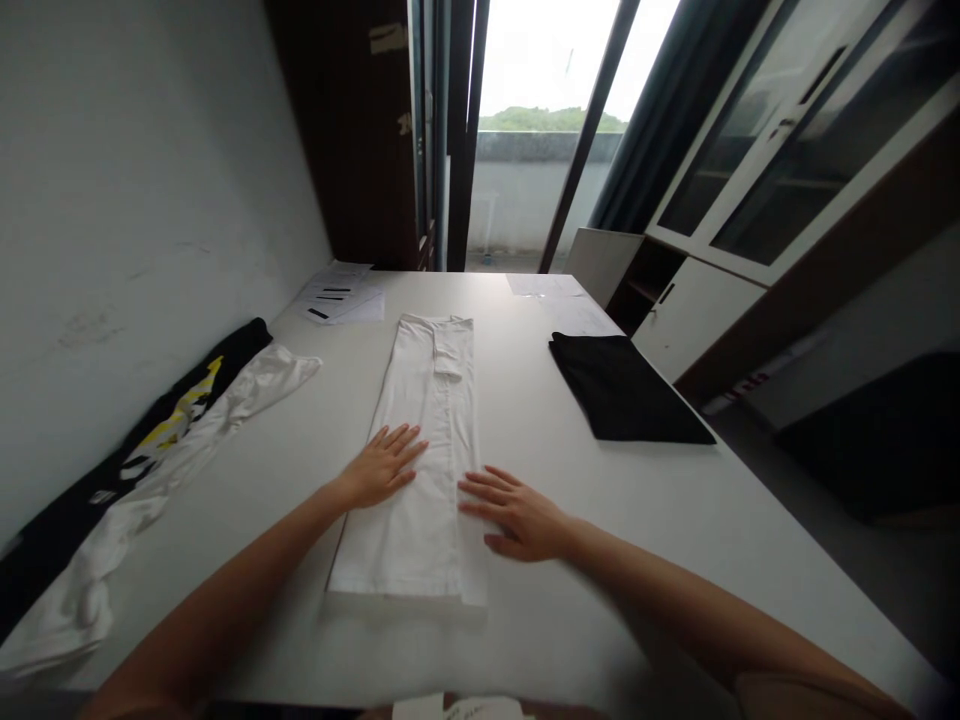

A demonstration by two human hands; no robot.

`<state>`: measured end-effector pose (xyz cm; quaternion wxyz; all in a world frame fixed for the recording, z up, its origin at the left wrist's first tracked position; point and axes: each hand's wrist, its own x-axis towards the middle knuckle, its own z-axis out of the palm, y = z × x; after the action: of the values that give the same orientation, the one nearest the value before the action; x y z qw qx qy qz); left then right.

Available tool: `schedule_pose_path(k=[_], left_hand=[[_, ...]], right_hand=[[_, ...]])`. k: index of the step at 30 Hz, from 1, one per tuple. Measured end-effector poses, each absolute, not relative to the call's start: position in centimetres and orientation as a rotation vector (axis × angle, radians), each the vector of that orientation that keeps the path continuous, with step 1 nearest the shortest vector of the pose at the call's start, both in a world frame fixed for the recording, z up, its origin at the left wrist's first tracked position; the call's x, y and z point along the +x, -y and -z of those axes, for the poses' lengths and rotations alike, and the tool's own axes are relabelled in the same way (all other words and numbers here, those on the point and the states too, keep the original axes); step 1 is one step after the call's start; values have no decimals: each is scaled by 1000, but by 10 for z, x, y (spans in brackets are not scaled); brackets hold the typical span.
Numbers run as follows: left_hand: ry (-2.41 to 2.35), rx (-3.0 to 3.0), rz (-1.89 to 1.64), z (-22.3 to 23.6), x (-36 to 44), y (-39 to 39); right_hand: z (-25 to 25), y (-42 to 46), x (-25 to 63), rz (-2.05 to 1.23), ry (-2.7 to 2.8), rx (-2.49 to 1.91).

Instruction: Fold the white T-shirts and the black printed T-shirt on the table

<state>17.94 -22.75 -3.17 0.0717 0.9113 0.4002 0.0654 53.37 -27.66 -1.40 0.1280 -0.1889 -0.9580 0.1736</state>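
A pair of white trousers [409,545], folded lengthwise into a long strip, lies flat on the white table [525,630]. Its waistband end points away from me, and a pocket flap shows near that end. My left hand [382,467] rests flat on the left half of the trousers, fingers spread. At the right edge of the cloth is my right hand [517,510], its fingers stretched out and the fingertips touching the fabric. Neither hand grips anything.
A folded black garment [630,390] lies at the table's right edge. Along the left wall are a black garment with yellow print [165,430] and a crumpled white garment [187,460]. Papers [341,295] and more sheets [566,300] lie at the far end. Cabinets [795,130] stand at right.
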Motion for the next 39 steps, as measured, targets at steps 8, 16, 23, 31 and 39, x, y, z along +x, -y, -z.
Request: schedule_pose_path(k=[8, 16, 23, 31, 39], left_hand=[[-1021, 2778, -99, 13, 157, 327], [-884, 2770, -82, -5, 144, 378], [-949, 2744, -244, -4, 164, 387], [-934, 2832, -266, 1, 190, 385], [-693, 2626, -116, -22, 206, 392]], right_hand=[[10, 295, 527, -552, 2752, -463], [12, 273, 521, -485, 2781, -534], [13, 276, 495, -570, 2849, -179], [0, 306, 503, -945, 2672, -184], [8, 216, 491, -619, 2522, -684]])
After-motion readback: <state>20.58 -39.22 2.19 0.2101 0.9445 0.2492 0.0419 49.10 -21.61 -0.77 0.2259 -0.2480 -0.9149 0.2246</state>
